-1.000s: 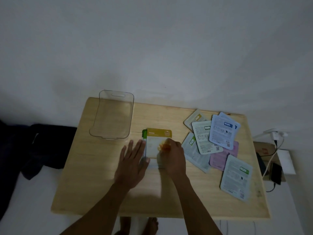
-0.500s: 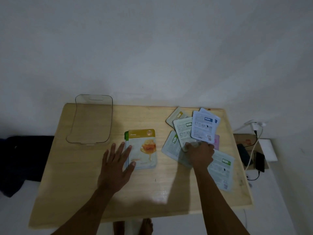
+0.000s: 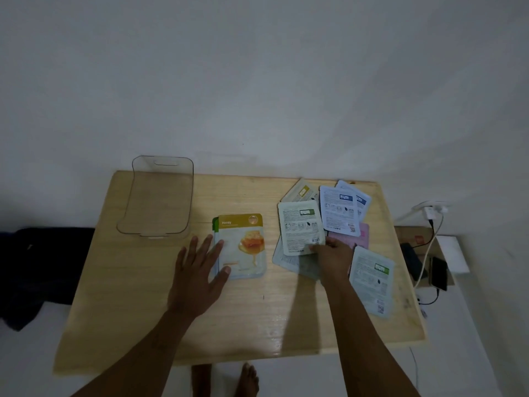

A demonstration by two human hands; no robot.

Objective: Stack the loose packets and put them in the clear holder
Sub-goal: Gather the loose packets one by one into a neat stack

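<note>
A small stack with a yellow honey packet (image 3: 246, 245) on top lies mid-table. My left hand (image 3: 199, 270) rests flat with spread fingers on the stack's left edge. The clear holder (image 3: 134, 207) stands empty at the table's far left. Several loose packets are scattered on the right. My right hand (image 3: 333, 253) pinches the lower right corner of a white packet with a green label (image 3: 299, 227), which looks slightly raised over a grey-green packet (image 3: 286, 260). Beside it lie a pale blue packet (image 3: 339, 210), a pink packet (image 3: 353, 237) and another green-label packet (image 3: 372, 279).
The wooden table (image 3: 143, 296) stands against a white wall. A dark cloth (image 3: 43, 267) lies on the floor to the left. A charger, cables and phones (image 3: 429, 262) sit on a box to the right. My bare feet show under the front edge.
My right hand left the honey stack, moved right to the scattered packets and took hold of the white green-label packet. My left hand stayed on the stack.
</note>
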